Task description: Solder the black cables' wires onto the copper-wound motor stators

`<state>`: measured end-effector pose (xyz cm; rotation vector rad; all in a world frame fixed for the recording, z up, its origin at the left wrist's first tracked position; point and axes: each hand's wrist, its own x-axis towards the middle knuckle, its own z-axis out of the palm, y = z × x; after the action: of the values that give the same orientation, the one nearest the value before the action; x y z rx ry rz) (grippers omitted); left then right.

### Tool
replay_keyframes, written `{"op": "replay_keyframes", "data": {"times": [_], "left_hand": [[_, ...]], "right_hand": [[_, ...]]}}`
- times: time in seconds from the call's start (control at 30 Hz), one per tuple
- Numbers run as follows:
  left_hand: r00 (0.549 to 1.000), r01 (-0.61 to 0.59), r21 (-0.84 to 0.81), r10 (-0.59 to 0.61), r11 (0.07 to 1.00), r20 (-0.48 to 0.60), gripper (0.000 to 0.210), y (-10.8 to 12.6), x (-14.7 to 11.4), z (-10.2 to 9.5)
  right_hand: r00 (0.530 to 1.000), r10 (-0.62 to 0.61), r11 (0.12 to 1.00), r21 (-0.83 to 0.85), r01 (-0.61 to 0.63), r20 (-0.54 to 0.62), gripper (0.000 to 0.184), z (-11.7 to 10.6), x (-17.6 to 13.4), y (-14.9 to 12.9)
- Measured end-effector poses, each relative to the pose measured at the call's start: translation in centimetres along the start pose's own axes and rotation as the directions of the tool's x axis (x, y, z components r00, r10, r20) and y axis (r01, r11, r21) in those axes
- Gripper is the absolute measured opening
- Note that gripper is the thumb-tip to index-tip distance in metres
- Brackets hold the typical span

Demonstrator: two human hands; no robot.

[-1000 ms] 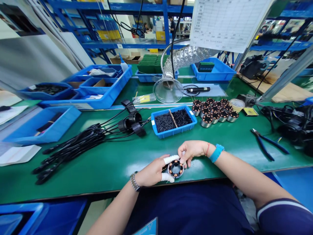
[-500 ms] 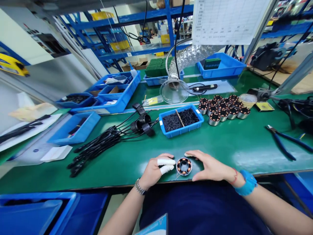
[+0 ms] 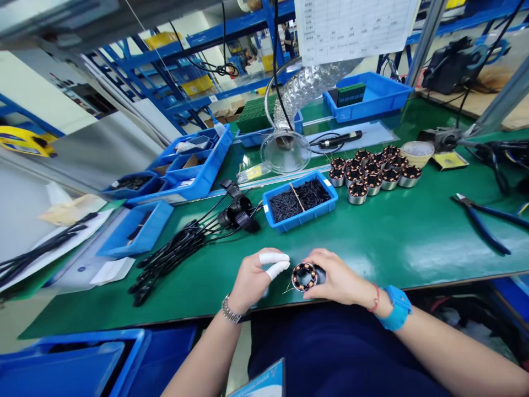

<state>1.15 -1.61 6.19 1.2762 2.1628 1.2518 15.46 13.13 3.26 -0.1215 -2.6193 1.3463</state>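
A round motor stator (image 3: 293, 285) with copper windings inside a silver ring sits near the bench's front edge, its open side facing up. My right hand (image 3: 333, 277) curls around its right side, thumb at the near edge and fingers at the far edge. Thin wire ends stick out from its lower left. Just to the left is my left hand (image 3: 256, 278), with white finger cots on the thumb and index finger. Those two fingers are apart, with nothing visible between them, and do not touch the stator.
Behind the hands stands a blue two-part tray (image 3: 300, 216) of short black tubes. More stators (image 3: 357, 194) are grouped to its right. Black cables (image 3: 177, 253) lie at left, cutting pliers (image 3: 475, 218) at right. A clear fume-extraction hood (image 3: 285, 153) hangs behind the tray.
My right hand has closed in from the right onto the stator, which now looks slightly tilted. My left hand stays beside it, fingers still apart. The camera view has shifted and turned somewhat.
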Motion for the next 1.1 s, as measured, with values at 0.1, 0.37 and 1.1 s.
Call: {"op": "replay_keyframes", "data": {"times": [0.1,0.37,1.1], "left_hand": [[1.000,-0.017,-0.013,0.016,1.000,-0.022,0.009,0.0,0.2,-0.5],[1.000,0.018,-0.026,-0.019,0.999,-0.023,0.012,0.0,0.5,-3.4],[0.955,-0.269,0.226,0.229,0.936,0.190,0.020,-0.3,-0.8,-2.4]], "right_hand": [[1.000,-0.009,1.000,0.000,0.009,-0.002,0.053,0.0,0.0,0.1],[1.000,-0.009,1.000,0.008,0.009,-0.009,0.052,0.2,-0.1,0.5],[1.000,0.001,1.000,-0.009,-0.001,-0.030,0.050,0.3,-0.2,0.4]]}}
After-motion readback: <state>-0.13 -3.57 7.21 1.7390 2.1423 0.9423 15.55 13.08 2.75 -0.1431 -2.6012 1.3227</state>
